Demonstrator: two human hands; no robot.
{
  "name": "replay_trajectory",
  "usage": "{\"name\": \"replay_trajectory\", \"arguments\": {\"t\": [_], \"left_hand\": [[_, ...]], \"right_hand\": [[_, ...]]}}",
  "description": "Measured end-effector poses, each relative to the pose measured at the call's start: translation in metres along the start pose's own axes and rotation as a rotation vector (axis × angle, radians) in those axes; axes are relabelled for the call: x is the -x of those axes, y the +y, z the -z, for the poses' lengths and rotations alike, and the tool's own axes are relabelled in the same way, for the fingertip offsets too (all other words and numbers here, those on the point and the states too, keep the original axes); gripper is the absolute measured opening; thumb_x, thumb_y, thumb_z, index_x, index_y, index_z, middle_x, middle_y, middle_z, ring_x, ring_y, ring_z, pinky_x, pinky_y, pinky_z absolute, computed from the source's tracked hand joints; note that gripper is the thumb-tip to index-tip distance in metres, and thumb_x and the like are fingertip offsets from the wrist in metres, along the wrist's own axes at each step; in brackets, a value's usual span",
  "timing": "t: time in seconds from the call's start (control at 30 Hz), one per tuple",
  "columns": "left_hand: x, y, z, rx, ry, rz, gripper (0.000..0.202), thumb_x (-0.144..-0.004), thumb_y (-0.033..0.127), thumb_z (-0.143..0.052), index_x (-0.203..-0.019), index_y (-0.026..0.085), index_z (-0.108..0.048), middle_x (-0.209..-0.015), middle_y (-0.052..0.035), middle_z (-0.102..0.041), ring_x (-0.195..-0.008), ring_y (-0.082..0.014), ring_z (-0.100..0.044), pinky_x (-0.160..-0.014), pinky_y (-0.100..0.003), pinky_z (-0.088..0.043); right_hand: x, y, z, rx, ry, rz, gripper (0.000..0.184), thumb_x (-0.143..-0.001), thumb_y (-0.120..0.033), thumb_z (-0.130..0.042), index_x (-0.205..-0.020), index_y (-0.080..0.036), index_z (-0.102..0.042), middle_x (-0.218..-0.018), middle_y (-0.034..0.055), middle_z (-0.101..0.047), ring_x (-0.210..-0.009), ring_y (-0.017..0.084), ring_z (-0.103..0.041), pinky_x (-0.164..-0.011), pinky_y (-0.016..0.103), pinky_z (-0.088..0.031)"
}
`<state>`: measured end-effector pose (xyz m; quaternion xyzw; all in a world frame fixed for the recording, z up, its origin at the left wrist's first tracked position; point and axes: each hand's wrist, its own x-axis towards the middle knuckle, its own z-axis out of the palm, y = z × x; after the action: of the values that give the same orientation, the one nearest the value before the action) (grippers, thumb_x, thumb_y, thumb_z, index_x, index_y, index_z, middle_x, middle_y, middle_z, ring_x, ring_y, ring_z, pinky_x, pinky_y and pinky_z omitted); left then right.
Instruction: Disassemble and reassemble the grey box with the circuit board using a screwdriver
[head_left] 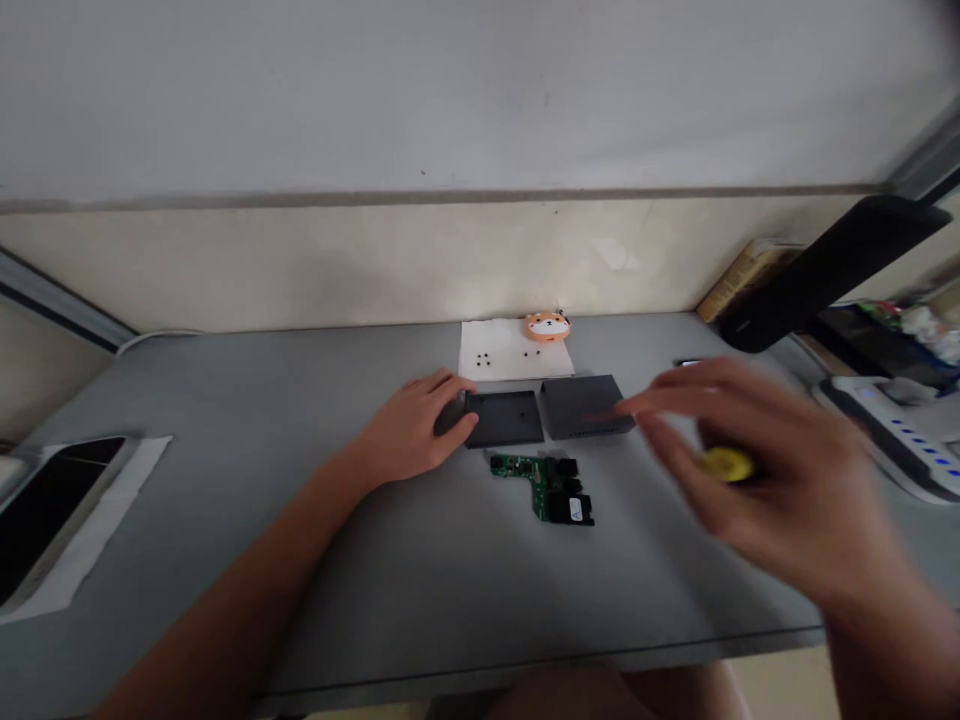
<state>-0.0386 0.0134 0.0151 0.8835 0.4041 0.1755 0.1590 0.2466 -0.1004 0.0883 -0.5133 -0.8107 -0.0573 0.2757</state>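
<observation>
My left hand (417, 428) rests on the grey table (300, 520), its fingers curled over the left end of a dark plastic case half (504, 418). A second dark case half (585, 406) lies just right of it. A green circuit board (546, 484) lies in front of the two halves. My right hand (757, 470) hovers blurred above the table at the right, fingers spread, with a yellow object (726, 464) in the palm. A white paper sheet (510, 350) behind the case holds several small dark screws (484, 359).
An orange animal-shaped toy (547, 325) sits on the paper by the wall. A black lamp head (832, 270) juts in from the right, above a white power strip (892, 430). A dark screen (45, 510) lies on white paper at the left edge.
</observation>
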Motion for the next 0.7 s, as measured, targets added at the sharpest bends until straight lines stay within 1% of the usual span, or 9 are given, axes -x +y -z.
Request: {"name": "replay_trajectory", "arguments": {"t": [0.07, 0.1, 0.17, 0.27, 0.37, 0.5, 0.57, 0.63, 0.7], "left_hand": [[0.001, 0.0, 0.001, 0.008, 0.002, 0.006, 0.035, -0.098, 0.043, -0.043, -0.122, 0.022, -0.057, -0.119, -0.0101, -0.067, -0.108, -0.029, -0.064, -0.099, -0.048, -0.051], [0.001, 0.0, 0.001, 0.01, 0.003, 0.008, 0.035, -0.098, 0.042, -0.043, -0.122, 0.021, -0.057, -0.119, -0.0104, -0.067, -0.109, -0.029, -0.064, -0.099, -0.048, -0.051], [0.001, 0.0, 0.002, 0.012, 0.009, 0.007, 0.034, -0.097, 0.04, -0.043, -0.122, 0.021, -0.057, -0.118, -0.0103, -0.067, -0.106, -0.0283, -0.065, -0.097, -0.047, -0.052], [0.001, 0.001, 0.002, 0.008, 0.019, 0.001, 0.032, -0.096, 0.037, -0.043, -0.12, 0.02, -0.057, -0.113, -0.0099, -0.068, -0.099, -0.0266, -0.065, -0.093, -0.046, -0.053], [0.001, 0.001, 0.001, 0.008, 0.027, 0.0, 0.031, -0.097, 0.038, -0.043, -0.119, 0.02, -0.057, -0.111, -0.0093, -0.068, -0.096, -0.0253, -0.065, -0.092, -0.044, -0.053], [0.0, 0.001, 0.002, 0.013, 0.025, 0.028, 0.029, -0.098, 0.04, -0.042, -0.116, 0.021, -0.057, -0.107, -0.0081, -0.067, -0.093, -0.0245, -0.065, -0.09, -0.043, -0.053], [0.0, 0.0, 0.002, 0.017, 0.016, 0.031, 0.029, -0.099, 0.04, -0.042, -0.115, 0.022, -0.057, -0.107, -0.0081, -0.067, -0.094, -0.0247, -0.065, -0.09, -0.044, -0.054], [-0.001, -0.001, 0.002, 0.022, 0.01, 0.02, 0.029, -0.097, 0.039, -0.043, -0.116, 0.022, -0.057, -0.109, -0.0086, -0.067, -0.096, -0.0253, -0.065, -0.091, -0.044, -0.053], [-0.001, -0.002, 0.001, 0.023, 0.009, 0.027, 0.029, -0.096, 0.037, -0.044, -0.117, 0.021, -0.057, -0.11, -0.0095, -0.068, -0.097, -0.026, -0.065, -0.092, -0.045, -0.053]], "right_hand": [[0.006, -0.004, -0.016, -0.01, -0.067, 0.016, 0.021, -0.101, -0.034, -0.055, -0.107, -0.027, -0.073, -0.11, 0.006, -0.076, -0.071, 0.017, -0.073, -0.06, 0.032, -0.058], [0.01, -0.004, -0.025, -0.007, -0.144, 0.032, 0.021, -0.099, -0.038, -0.058, -0.109, -0.027, -0.073, -0.113, 0.006, -0.076, -0.065, 0.017, -0.072, -0.053, 0.032, -0.056], [0.018, -0.005, -0.041, 0.023, -0.253, 0.011, 0.028, -0.093, -0.043, -0.067, -0.116, -0.028, -0.072, -0.122, 0.0061, -0.075, -0.075, 0.023, -0.077, -0.055, 0.035, -0.058], [0.027, -0.004, -0.055, 0.008, -0.353, 0.022, 0.042, -0.086, -0.045, -0.075, -0.124, -0.028, -0.068, -0.13, 0.0072, -0.072, -0.077, 0.026, -0.078, -0.058, 0.039, -0.061], [0.029, -0.004, -0.059, -0.015, -0.368, 0.036, 0.043, -0.086, -0.041, -0.075, -0.126, -0.027, -0.066, -0.132, 0.008, -0.071, -0.081, 0.027, -0.078, -0.06, 0.04, -0.061], [0.022, -0.005, -0.055, -0.099, -0.399, 0.075, 0.03, -0.091, -0.033, -0.069, -0.12, -0.027, -0.068, -0.131, 0.0067, -0.071, -0.077, 0.022, -0.076, -0.06, 0.036, -0.058], [0.012, -0.005, -0.052, -0.139, -0.374, 0.104, 0.025, -0.092, -0.033, -0.066, -0.117, -0.027, -0.07, -0.131, 0.0066, -0.07, -0.078, 0.02, -0.075, -0.061, 0.033, -0.055], [-0.004, -0.003, -0.048, -0.124, -0.295, 0.103, 0.024, -0.093, -0.035, -0.065, -0.115, -0.028, -0.071, -0.134, 0.0062, -0.069, -0.08, 0.02, -0.074, -0.061, 0.032, -0.052], [-0.024, 0.0, -0.046, -0.075, -0.272, 0.082, 0.022, -0.093, -0.037, -0.064, -0.112, -0.029, -0.072, -0.135, 0.0041, -0.068, -0.073, 0.017, -0.072, -0.059, 0.031, -0.048]]}}
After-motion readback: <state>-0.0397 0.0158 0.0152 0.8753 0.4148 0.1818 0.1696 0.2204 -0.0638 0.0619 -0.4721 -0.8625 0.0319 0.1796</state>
